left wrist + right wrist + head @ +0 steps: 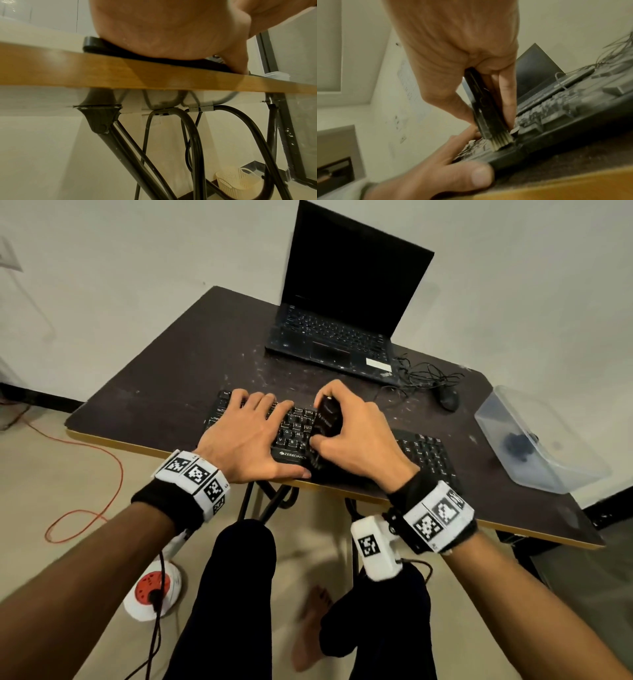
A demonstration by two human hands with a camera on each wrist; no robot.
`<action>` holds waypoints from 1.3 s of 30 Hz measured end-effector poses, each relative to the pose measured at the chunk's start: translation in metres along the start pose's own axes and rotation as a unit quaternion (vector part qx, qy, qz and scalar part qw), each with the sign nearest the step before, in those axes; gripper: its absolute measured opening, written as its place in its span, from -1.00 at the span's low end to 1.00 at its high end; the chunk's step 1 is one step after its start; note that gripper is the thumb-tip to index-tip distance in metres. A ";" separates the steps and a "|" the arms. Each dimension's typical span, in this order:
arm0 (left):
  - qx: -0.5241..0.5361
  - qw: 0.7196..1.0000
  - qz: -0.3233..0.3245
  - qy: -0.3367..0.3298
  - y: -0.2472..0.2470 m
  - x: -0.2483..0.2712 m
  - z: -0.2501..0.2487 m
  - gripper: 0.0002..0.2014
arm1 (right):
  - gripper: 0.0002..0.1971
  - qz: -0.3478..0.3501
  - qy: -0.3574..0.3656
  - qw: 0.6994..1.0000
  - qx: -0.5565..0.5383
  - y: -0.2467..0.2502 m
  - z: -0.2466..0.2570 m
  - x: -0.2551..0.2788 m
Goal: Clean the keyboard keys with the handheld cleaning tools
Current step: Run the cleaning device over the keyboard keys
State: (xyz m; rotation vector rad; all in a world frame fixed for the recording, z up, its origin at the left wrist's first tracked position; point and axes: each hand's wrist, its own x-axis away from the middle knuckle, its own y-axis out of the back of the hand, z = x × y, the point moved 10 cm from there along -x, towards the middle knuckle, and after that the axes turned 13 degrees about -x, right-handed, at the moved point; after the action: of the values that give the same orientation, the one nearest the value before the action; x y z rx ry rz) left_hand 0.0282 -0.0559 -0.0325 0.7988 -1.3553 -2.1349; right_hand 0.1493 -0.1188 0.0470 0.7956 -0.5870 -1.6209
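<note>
Dark and scratched, the bench carries the black keyboard at its near edge, my hands hiding much of it. My left hand lies flat on the keys, grip apart. My right hand clamps a black brush, pale bristles on the dusty keys.

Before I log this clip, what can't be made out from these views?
- Keyboard keys: most of the left half lies under the left hand and right hand in the head view.
- Brush bristle contact: blurred in the right wrist view; hidden by the grip in the head view.
- Plastic box contents: a dark shape, too blurred to name.
- Left fingers: cut off by the top edge in the left wrist view.
</note>
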 end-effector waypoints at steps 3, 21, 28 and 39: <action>-0.004 1.000 0.003 -0.002 0.002 -0.001 0.000 0.41 | -0.58 -0.043 -0.035 0.998 -0.003 0.010 -0.004 -0.013; -0.006 1.000 -0.005 -0.005 0.005 -0.001 -0.001 0.41 | -0.58 -0.095 -0.084 0.992 -0.011 0.014 -0.011 -0.022; -0.008 1.000 -0.005 -0.002 0.002 -0.002 -0.001 0.40 | -0.60 -0.021 -0.076 0.997 0.007 0.011 -0.014 -0.008; -0.006 1.000 -0.014 -0.002 0.003 -0.003 -0.001 0.36 | -0.58 -0.012 -0.058 0.998 0.016 0.008 -0.012 -0.016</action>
State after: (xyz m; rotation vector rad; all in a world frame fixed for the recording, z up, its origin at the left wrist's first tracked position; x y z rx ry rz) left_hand 0.0308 -0.0558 -0.0297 0.8140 -1.3395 -2.1651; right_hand 0.1650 -0.1039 0.0487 0.7384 -0.6888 -1.6915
